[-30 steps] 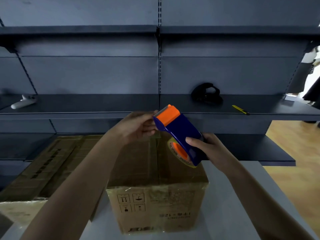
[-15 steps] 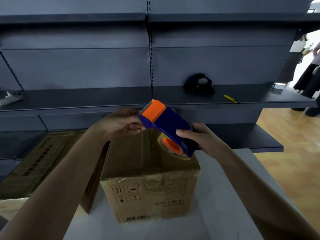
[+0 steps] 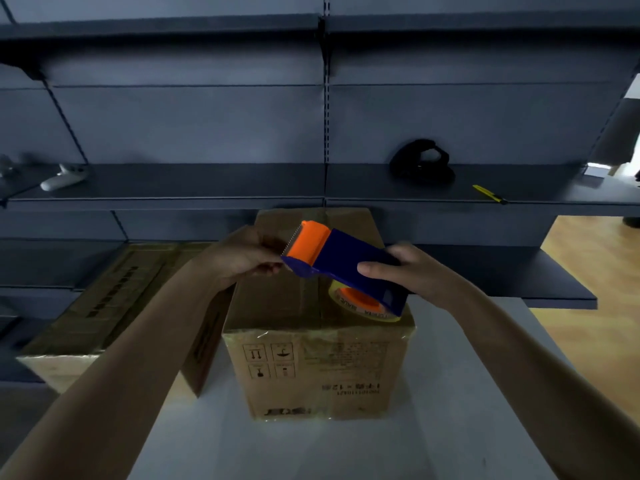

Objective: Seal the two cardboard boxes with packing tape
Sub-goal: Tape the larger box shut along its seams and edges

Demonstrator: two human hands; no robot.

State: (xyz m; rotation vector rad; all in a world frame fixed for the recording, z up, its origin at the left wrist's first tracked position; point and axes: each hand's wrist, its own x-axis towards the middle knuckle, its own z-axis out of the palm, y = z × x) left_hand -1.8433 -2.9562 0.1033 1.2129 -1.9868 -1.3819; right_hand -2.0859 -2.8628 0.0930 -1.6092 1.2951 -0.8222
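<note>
Two cardboard boxes stand on a grey table (image 3: 450, 393). The nearer box (image 3: 318, 358) is in the middle with its flaps closed. A longer box (image 3: 114, 306) lies to its left. Above the middle box my right hand (image 3: 412, 271) grips a blue and orange tape dispenser (image 3: 343, 261) by its rear, the tape roll (image 3: 363, 303) hanging under it. At the dispenser's orange toothed front end, my left hand (image 3: 249, 258) has its fingers curled and pinches there; the tape end itself is too small to make out.
Dark grey shelving runs behind the table. On the shelf lie a black object (image 3: 420, 162), a yellow utility knife (image 3: 490, 194) and a white controller (image 3: 64, 176). Wooden floor (image 3: 595, 323) shows at the right.
The view has tilted down and more of the middle box's top shows. Both hands and the dispenser have come lower, closer to the box top. The grips are unchanged.
</note>
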